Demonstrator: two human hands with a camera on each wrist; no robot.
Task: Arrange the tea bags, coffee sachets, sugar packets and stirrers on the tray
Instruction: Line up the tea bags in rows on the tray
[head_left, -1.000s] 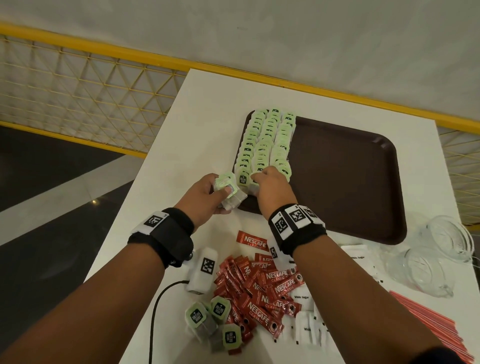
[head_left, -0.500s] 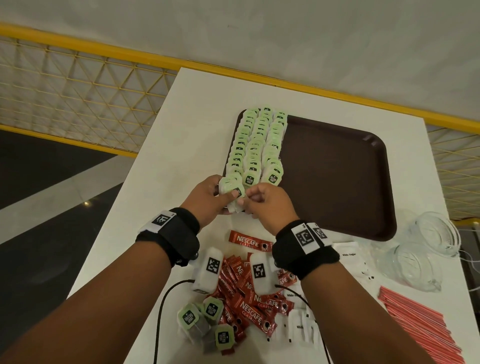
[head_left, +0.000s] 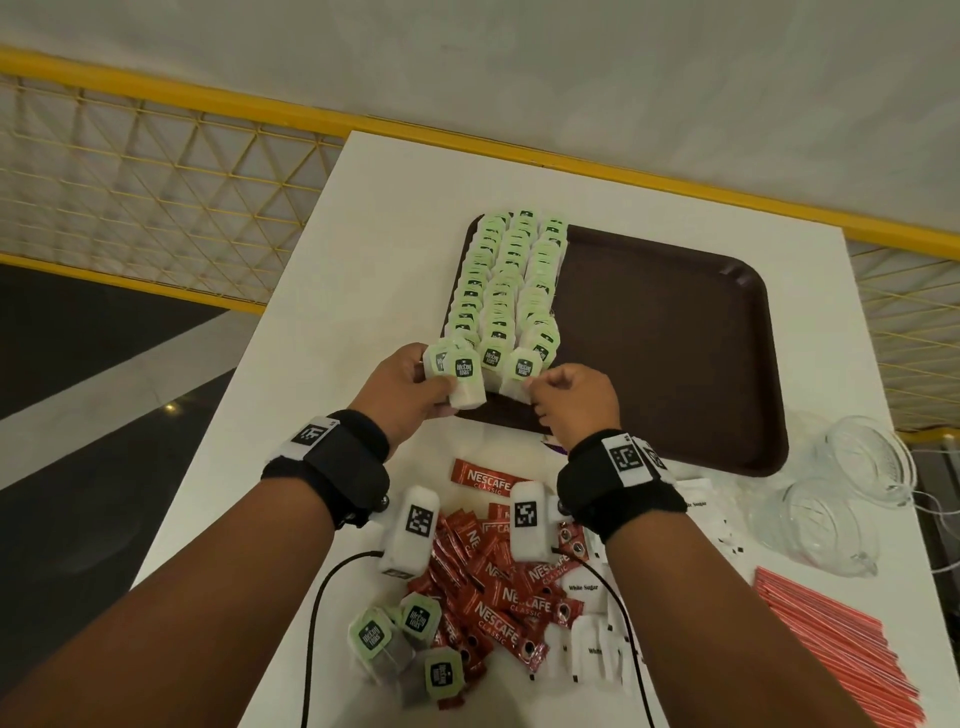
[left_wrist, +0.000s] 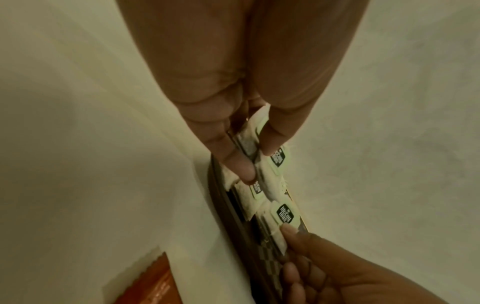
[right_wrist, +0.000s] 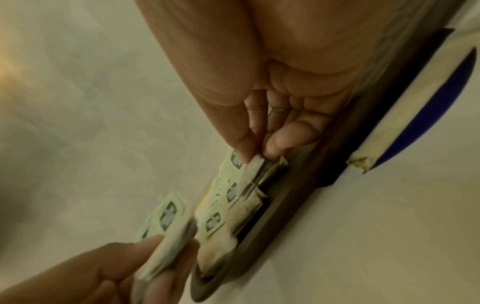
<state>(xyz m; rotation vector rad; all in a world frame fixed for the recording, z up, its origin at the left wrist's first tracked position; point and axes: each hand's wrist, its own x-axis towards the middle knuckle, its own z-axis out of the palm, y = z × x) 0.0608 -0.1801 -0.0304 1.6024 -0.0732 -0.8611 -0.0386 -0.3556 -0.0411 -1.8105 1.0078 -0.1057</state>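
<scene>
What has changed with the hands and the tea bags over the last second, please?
The right hand drew back from the rows to the left hand, pinched a tea bag and is now setting it at the near end of the third row. The left hand kept its small stack of tea bags. The tray, coffee sachets and stirrers stayed put.

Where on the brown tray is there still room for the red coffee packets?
The tray is bare to the right of the tea bag rows, out to its right rim. The left strip is packed with tea bags, and both hands work at its near left corner.
</scene>
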